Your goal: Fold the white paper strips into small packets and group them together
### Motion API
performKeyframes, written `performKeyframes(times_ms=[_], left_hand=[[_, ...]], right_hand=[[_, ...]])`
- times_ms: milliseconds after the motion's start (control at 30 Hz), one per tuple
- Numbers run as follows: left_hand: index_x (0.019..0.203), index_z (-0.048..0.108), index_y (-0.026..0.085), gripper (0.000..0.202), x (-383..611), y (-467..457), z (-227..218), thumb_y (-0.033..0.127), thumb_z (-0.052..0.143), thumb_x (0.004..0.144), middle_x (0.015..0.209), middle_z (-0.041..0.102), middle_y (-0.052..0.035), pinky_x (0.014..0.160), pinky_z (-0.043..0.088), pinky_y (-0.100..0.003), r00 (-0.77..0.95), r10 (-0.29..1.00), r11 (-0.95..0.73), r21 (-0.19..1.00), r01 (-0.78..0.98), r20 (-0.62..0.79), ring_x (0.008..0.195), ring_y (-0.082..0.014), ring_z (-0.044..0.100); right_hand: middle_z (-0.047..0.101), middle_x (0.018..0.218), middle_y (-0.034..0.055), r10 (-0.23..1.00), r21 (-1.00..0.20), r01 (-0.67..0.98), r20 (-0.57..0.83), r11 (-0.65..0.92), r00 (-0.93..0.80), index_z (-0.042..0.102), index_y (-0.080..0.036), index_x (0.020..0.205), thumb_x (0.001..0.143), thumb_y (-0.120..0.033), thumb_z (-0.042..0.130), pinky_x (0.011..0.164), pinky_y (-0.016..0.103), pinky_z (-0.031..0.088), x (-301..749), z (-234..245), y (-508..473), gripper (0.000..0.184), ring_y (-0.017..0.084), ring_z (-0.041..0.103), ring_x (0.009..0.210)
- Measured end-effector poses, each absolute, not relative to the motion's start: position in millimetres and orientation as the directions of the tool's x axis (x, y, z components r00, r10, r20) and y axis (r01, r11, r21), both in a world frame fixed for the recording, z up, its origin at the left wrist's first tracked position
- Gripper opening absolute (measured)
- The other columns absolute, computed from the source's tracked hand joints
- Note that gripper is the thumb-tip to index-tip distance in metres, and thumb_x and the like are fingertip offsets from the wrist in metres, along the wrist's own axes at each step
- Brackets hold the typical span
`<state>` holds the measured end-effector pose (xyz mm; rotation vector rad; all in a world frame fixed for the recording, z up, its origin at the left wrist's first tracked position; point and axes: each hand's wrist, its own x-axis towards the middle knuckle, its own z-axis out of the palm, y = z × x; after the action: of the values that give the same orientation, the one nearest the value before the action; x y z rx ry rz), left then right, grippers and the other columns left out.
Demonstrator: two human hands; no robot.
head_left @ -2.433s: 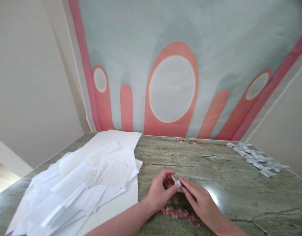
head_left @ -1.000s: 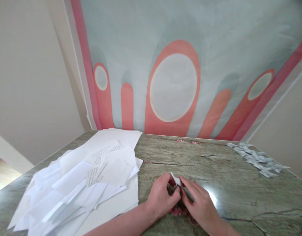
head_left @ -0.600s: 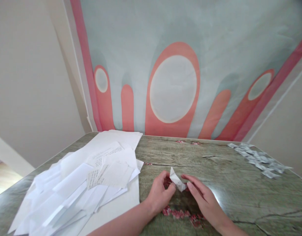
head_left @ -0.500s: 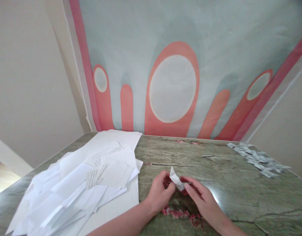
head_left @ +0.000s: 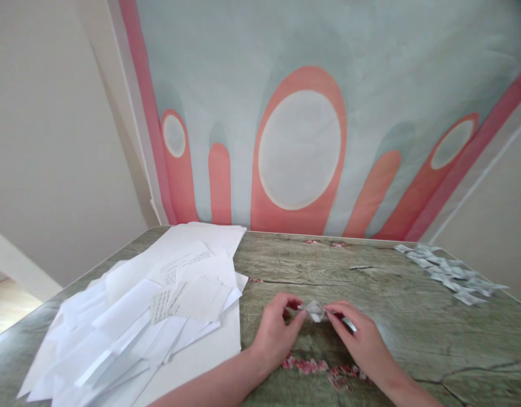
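A small folded piece of white paper [head_left: 315,311] is stretched between my two hands, just above the wood-patterned table [head_left: 294,260]. My left hand [head_left: 280,328] pinches its left end between thumb and fingers. On the other side, my right hand [head_left: 357,330] pinches the right end the same way. The middle of the paper bulges into a small faceted shape, while its tips are hidden in my fingers.
A broad heap of loose white sheets [head_left: 128,316] covers the table's left side, with several printed pieces [head_left: 203,298] on top. Small folded papers [head_left: 449,271] lie piled at the far right. Behind the table's back edge rises a wall covering [head_left: 226,73] with pink shapes.
The folded paper has gone from an upright, pointed shape to a flatter one drawn out between my hands. My right hand has shifted slightly right, away from the left.
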<state>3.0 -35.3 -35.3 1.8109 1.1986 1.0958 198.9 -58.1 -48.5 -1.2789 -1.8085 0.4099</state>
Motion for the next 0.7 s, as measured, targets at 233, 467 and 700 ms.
performKeyframes(times_ms=[233,467,700], left_hand=[[0.073,0.064,0.023,0.004,-5.4,-31.9,-30.4,0.021,0.062,0.076,0.079,0.065,-0.0006,0.076,0.034,-0.033,0.286,0.906,-0.423,0.675,0.605,0.312,0.084,-0.0214,0.055],[0.078,0.064,0.023,0.003,-5.3,-31.2,-33.0,0.021,0.062,0.076,0.081,0.064,0.0005,0.075,0.033,-0.032,0.305,0.912,-0.410,0.626,0.663,0.275,0.085,-0.0203,0.054],[0.082,0.064,0.024,0.006,-6.2,-31.4,-29.8,0.022,0.062,0.076,0.084,0.064,0.0015,0.078,0.034,-0.031,0.304,0.922,-0.386,0.617,0.686,0.238,0.087,-0.0190,0.055]], right_hand=[[0.064,0.090,0.0049,0.876,-0.648,0.597,0.415,0.473,-0.244,0.063,-0.024,0.101,0.092,-0.029,0.041,0.075,0.031,0.051,196.4,-50.8,-57.7,0.024,0.019,0.062,0.085],[0.063,0.098,0.0048,0.916,-0.675,0.624,0.344,0.395,-0.208,0.061,-0.024,0.105,0.089,-0.028,0.045,0.080,0.033,0.049,201.9,-57.8,-55.8,0.023,0.019,0.060,0.088],[0.065,0.091,0.0034,0.936,-0.704,0.620,0.303,0.346,-0.178,0.064,-0.022,0.093,0.087,-0.028,0.049,0.078,0.030,0.047,206.3,-48.4,-54.5,0.017,0.018,0.060,0.084]])
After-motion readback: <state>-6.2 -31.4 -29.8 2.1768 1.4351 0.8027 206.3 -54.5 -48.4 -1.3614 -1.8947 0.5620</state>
